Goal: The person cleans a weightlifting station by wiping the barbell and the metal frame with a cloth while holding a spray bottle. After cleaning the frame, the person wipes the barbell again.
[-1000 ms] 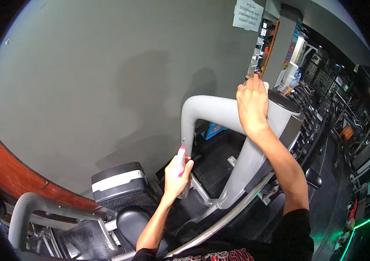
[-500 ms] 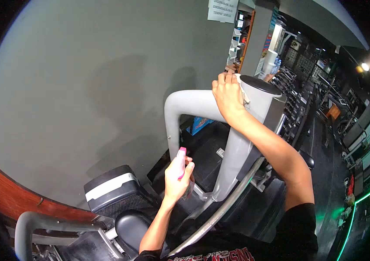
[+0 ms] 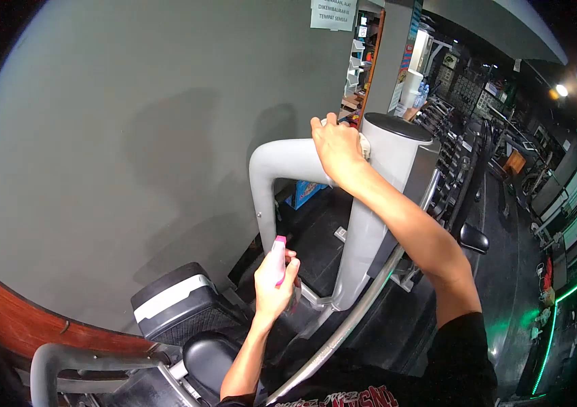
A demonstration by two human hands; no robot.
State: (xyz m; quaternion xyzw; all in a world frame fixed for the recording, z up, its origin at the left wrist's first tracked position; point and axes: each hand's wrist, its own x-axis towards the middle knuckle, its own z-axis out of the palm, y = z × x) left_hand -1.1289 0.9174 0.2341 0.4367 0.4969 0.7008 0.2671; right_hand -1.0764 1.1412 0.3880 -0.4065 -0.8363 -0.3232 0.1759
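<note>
My left hand [image 3: 273,285] is wrapped round a spray bottle [image 3: 279,254] with a pink and white head. Most of the bottle is hidden behind my fingers and palm. My right hand [image 3: 339,146] presses a pale cloth [image 3: 364,144] against the thick grey tube of an exercise machine frame [image 3: 292,154]. Only the cloth's edge shows beside my palm. Just right of that hand stands the machine's upright post [image 3: 393,146], topped with a black cap [image 3: 398,126].
A black padded seat [image 3: 214,359] and a black and white block [image 3: 173,298] lie at lower left. A long metal bar [image 3: 343,336] slants up past my body. Dumbbell racks [image 3: 448,146] line the right, and a grey wall [image 3: 132,136] fills the left.
My right hand has slid left along the grey tube with the cloth, away from the post. My left hand keeps its hold on the spray bottle. The view has shifted slightly.
</note>
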